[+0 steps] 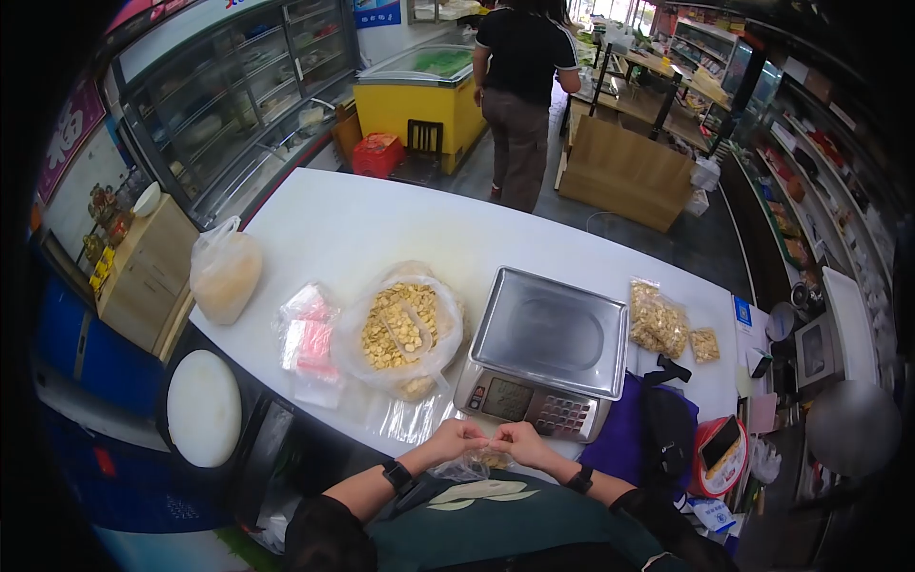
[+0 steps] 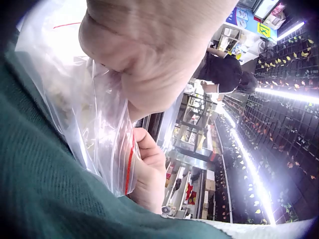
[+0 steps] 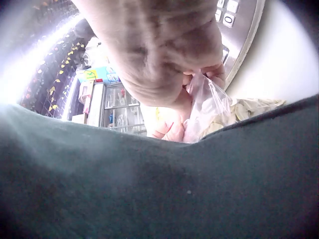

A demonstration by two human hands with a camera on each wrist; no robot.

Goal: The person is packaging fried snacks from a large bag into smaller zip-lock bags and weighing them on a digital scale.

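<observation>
— What do the hands do, from your distant seat?

— In my head view, the left hand point(image 1: 458, 439) and the right hand point(image 1: 519, 444) nearly meet, and I see both pinch the upper part of a clear bag point(image 2: 94, 129). It is just below them, near the green garment point(image 1: 534, 524).

— Why is it held there?

— I judge that this keeps the red strip point(image 2: 129, 172) within reach of the fingertips, while the pale slices point(image 3: 241, 110) stay low. The film is thin, shiny, full of creases.

— And beyond the hands?

— Beyond the left hand is the large open bag point(image 1: 440, 357) with yellowish chips point(image 1: 386, 334), thin and uneven; its soft mouth is wide, perhaps for easy scooping. Beyond the right hand is the scale point(image 1: 543, 353), smooth metal on top, probably so near to save steps.
</observation>
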